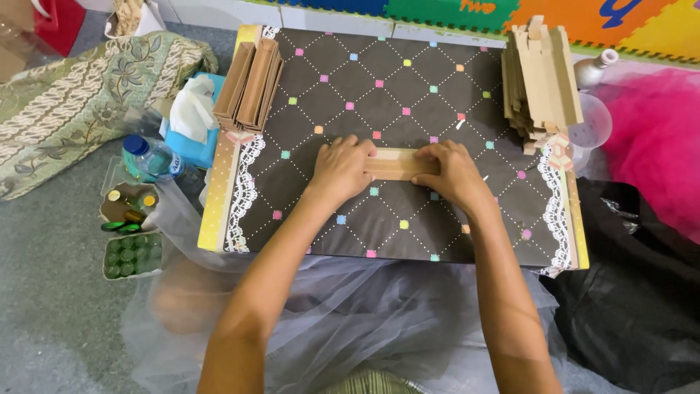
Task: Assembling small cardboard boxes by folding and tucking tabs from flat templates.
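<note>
Mid-frame, on dark quilted board (pixel 408 95) with coloured dots: flat tan cardboard strip (pixel 399 163), lying lengthwise left to right. Left hand (pixel 341 169) clamped over strip's left end, fingers curled down on it. Right hand (pixel 453 174) same on right end. Both pressing strip against board; only middle of strip visible between them. Looks like a fold or crease being pressed in.

To do it well, by my read: keep pressure even at both ends, keep long edges aligned before bearing down, slide thumbs toward centre rather than lifting. Uneven load likely skews the crease.

Upper left of frame: row of folded cardboard pieces (pixel 250 82) leaning together on board edge. Upper right: tall stack of flat strips (pixel 539 73). Far left, off board: tissue box (pixel 193 124), water bottle (pixel 149 157).
</note>
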